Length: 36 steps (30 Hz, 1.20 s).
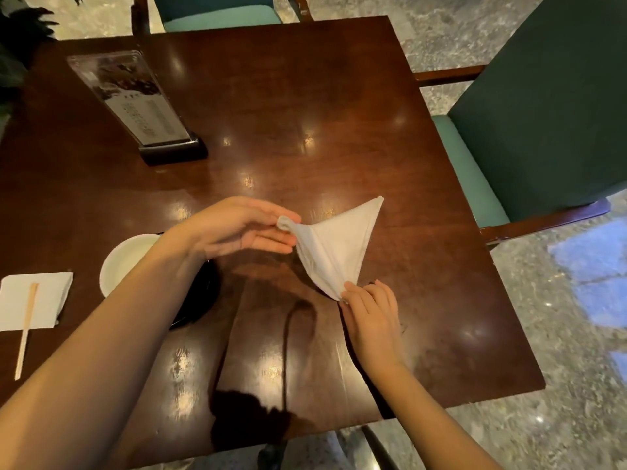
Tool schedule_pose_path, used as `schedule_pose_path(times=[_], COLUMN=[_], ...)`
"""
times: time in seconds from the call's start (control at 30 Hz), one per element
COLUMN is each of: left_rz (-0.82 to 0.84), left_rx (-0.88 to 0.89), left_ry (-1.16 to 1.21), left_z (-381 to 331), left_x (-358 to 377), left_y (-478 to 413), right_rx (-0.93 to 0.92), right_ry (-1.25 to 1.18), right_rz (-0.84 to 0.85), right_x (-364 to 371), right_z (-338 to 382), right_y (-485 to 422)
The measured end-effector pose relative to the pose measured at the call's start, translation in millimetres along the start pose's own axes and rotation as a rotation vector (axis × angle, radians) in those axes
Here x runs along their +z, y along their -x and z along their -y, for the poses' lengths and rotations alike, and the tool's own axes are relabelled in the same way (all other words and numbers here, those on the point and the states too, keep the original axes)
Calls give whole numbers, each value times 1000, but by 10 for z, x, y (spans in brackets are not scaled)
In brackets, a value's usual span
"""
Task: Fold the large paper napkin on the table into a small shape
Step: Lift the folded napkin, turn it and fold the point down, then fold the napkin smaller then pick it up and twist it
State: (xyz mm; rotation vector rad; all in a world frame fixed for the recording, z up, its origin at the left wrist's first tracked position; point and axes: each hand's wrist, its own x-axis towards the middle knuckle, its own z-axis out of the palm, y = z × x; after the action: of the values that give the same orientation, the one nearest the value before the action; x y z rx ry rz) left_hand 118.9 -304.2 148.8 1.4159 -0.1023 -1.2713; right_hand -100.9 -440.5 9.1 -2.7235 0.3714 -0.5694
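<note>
Dim, warm indoor light from overhead. Small bright glints scattered across the glossy table (pixel 305 96), with soft dark shadows near its front edge. Slight softness throughout, stronger on the near forearms. Wide-angle bending at the borders, table edges bowed. Bluish patch of light on the floor (pixel 590 266) at right.

Napkin (pixel 334 247) mid-table (pixel 305 96) — bowl (pixel 125 262) at its left, menu stand (pixel 142 106) behind the bowl.
</note>
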Motion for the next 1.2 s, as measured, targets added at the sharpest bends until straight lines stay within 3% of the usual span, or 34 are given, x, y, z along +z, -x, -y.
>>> schedule_pose_path(times=[0.1, 0.27, 0.43, 0.57, 0.8, 0.9, 1.1, 1.2], left_rz=[83, -96, -28, 68, 194, 113, -192, -317], left_rx=[51, 265, 384, 410, 437, 427, 455, 467], left_ry=[-178, -851, -1067, -1107, -1306, -1337, -1181, -1121], left_z=[-136, -335, -156, 34, 36, 101, 444, 663], left_x=[68, 400, 620, 640, 550, 278, -153, -198], left_y=[-169, -766, -1419, -1651, -1710, -1591, -1048, -853], right_rx=[52, 144, 370, 476, 606, 588, 407, 296], right_ry=[-33, -56, -215, -379, -430, -284, -35, 24], right_rz=[-30, -15, -42, -120, -119, -73, 326, 349], right_x=[-25, -28, 21, -15, -158, -257, -443, -422], right_z=[26, 114, 203, 247, 166, -53, -492, -551], right_y=[21, 9, -22, -11, 1, -22, -512, -659])
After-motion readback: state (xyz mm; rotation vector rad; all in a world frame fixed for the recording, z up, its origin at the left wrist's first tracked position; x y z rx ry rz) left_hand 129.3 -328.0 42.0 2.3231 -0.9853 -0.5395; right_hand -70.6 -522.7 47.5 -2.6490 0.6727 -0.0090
